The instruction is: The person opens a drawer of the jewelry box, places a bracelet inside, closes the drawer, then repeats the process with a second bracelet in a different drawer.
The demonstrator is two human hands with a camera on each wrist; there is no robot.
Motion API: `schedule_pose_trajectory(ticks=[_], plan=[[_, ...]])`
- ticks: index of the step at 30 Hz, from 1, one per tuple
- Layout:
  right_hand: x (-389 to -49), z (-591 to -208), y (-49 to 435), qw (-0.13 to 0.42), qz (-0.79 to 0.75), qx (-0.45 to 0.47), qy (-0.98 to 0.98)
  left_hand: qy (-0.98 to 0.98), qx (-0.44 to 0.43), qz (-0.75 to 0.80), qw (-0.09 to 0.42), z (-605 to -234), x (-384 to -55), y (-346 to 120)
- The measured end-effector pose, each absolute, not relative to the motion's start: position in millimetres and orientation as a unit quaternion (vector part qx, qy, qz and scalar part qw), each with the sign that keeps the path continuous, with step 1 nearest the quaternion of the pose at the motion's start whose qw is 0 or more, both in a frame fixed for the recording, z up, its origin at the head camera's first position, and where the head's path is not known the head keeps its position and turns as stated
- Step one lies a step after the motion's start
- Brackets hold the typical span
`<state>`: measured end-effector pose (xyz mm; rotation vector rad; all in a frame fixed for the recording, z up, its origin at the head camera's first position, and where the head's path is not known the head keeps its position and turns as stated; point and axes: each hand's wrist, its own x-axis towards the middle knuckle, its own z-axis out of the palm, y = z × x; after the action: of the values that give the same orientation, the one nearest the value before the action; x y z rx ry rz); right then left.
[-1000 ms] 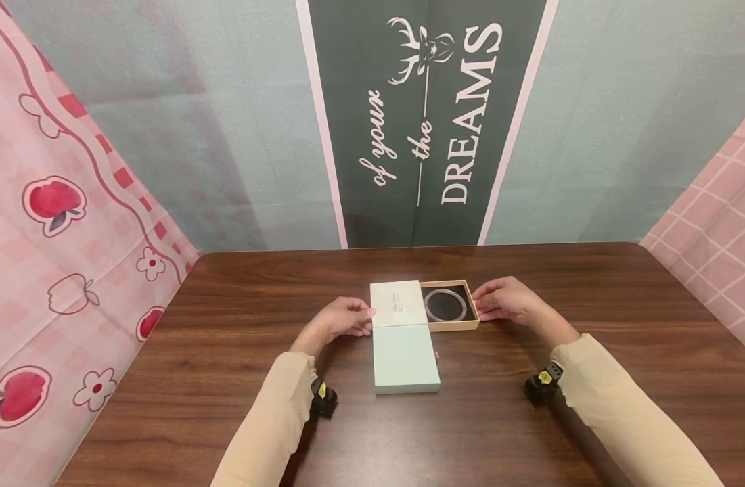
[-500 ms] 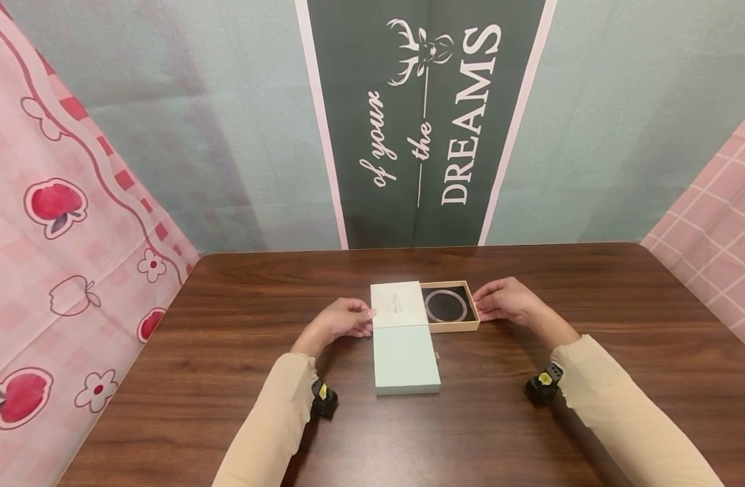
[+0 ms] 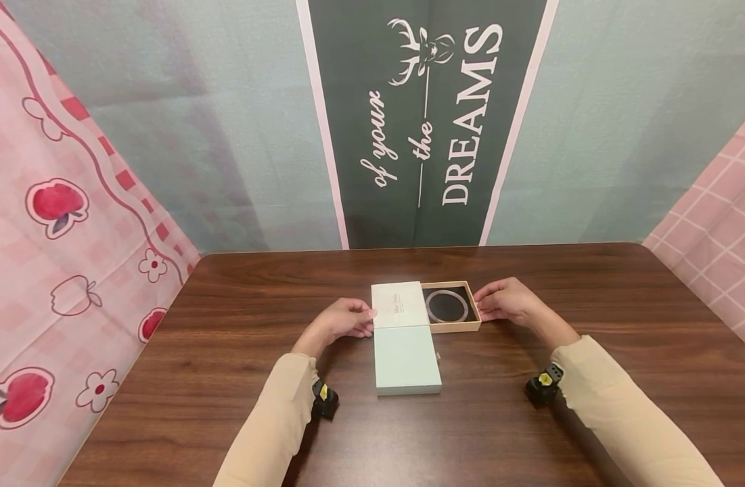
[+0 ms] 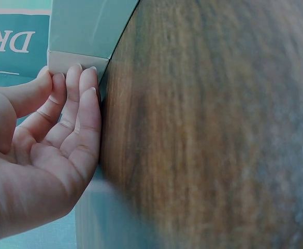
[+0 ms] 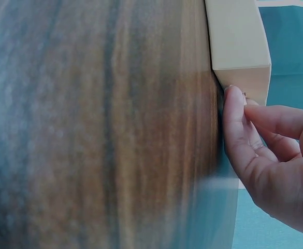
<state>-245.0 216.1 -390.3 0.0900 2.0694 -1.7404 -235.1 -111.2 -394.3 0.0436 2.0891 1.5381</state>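
A cream slide-out box lies on the table. Its whitish printed sleeve is at the left, and the drawer sticks out to the right. Inside the drawer, a pale ring-shaped bangle rests on black padding. My left hand touches the sleeve's left end, fingertips laid against the end face and thumb at its edge. At the drawer's right end my right hand pinches a small pull tab between thumb and finger. A mint-green box sits directly in front of the sleeve.
The brown wooden table spreads around both boxes. Beyond its far edge hangs a grey-green cloth with a dark lettered panel. A pink cloth hangs at the left, another at the right.
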Motion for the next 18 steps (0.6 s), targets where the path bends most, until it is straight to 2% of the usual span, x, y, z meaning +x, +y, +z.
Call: schedule_pose_trajectory(ticks=[18], plan=[[-244.8, -388.5, 214.6, 0.22, -0.633, 0.037, 0.742, 0.775, 0.022, 0.572, 0.268, -395.7, -235.7, -112.1]])
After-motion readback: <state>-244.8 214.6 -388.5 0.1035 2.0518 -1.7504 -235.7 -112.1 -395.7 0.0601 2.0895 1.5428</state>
